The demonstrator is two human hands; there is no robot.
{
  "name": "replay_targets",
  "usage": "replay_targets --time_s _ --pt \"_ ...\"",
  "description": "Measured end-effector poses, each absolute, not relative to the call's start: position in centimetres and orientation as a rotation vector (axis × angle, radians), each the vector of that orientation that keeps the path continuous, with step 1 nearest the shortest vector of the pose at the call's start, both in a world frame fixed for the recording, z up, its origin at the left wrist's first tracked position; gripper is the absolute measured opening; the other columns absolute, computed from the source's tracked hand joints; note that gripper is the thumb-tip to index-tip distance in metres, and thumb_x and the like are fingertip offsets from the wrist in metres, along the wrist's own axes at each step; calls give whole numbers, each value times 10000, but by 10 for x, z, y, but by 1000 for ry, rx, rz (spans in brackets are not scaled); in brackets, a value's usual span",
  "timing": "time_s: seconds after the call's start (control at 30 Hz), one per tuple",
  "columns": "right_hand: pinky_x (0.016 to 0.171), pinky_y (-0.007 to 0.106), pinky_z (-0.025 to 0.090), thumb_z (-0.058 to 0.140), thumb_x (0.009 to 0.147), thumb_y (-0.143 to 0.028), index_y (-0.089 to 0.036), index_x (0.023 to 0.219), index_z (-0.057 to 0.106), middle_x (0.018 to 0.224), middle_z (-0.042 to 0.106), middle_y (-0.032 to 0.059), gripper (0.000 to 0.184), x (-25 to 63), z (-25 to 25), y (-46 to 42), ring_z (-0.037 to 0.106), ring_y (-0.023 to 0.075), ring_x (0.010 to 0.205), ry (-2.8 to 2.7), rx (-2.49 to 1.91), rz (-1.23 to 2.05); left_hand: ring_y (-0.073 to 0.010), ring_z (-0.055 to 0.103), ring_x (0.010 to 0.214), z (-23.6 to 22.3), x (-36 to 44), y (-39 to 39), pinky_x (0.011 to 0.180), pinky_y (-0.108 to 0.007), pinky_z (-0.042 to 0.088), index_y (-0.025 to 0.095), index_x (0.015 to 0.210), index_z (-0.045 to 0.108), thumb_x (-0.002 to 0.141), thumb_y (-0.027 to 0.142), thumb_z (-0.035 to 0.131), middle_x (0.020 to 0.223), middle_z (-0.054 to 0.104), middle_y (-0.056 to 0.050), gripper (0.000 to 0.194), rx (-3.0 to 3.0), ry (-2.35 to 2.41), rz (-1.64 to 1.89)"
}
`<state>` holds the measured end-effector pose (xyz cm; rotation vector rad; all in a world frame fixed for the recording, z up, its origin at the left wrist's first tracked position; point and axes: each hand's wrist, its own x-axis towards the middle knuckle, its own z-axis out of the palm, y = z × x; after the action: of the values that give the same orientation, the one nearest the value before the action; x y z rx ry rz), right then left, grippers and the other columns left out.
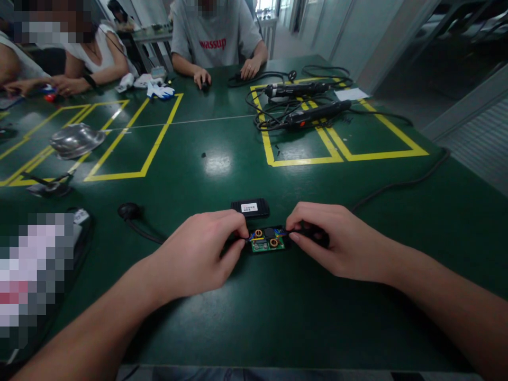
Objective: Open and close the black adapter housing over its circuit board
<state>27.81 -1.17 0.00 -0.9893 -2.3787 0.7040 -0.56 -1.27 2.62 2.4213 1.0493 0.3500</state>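
A small green circuit board (pixel 260 245) with copper-wound ring coils and thin coloured wires lies in a black case half on the table. My left hand (pixel 202 251) is closed at the board's left end, thumb and forefinger pinching the black cable (pixel 143 232) where it enters. That cable runs left to a round black plug (pixel 129 211). At the opposite end, my right hand (pixel 341 241) pinches the other black cable (pixel 400 185), which trails off toward the right table edge. Just behind the board rests a black case cover (pixel 262 208) bearing a white label.
Two black electric screwdrivers (pixel 317 114) with tangled cords lie at the back right, inside yellow tape lines (pixel 305 161). A shiny metal bowl (pixel 77 140) stands at the left. Across the green table (pixel 222 328) sits a person in a grey shirt (pixel 214 32); others sit farther left.
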Motion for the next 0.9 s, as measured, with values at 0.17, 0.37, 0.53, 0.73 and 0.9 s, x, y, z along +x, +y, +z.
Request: replay_targets --time_s 0.17,0.37,0.53,0.73,0.9 --pt "670 311 477 604 958 -137 -230 905 607 845 689 29 107 280 0 -10 627 190 741 -2434 -1024 703 -165 661 781 26 -7 -10 676 -274 497 207 927 693 963 106 630 935 698 -17 124 2463 998 274" --pt "696 336 488 609 952 -139 -234 903 610 863 702 41 107 281 -1 -9 634 211 774 -2446 -1014 698 -229 683 1000 18 -6 -7 881 -376 591 215 931 776 1003 191 645 1136 711 -77 151 2536 1006 446" --pt "680 332 482 595 934 -154 -234 1017 598 861 662 30 115 278 -7 -11 612 206 757 -2396 -1029 667 -326 623 1306 -4 -4 5 1135 -566 533 210 1295 742 1011 207 653 1404 687 -133 297 2489 1283 643" --pt "699 337 532 660 913 -205 -233 1466 455 1064 679 52 590 280 -13 -14 620 187 752 -2331 -1041 710 -275 682 1083 1 -4 4 976 -461 589 196 1345 705 1001 266 697 1179 759 -94 351 2451 1234 646" --pt "732 373 574 809 864 -302 -234 1522 454 1229 669 103 751 281 -9 -13 644 205 803 -2366 -1044 707 -249 660 999 11 -1 -8 883 -403 579 177 1350 701 995 283 702 1122 727 -98 371 2514 864 640"
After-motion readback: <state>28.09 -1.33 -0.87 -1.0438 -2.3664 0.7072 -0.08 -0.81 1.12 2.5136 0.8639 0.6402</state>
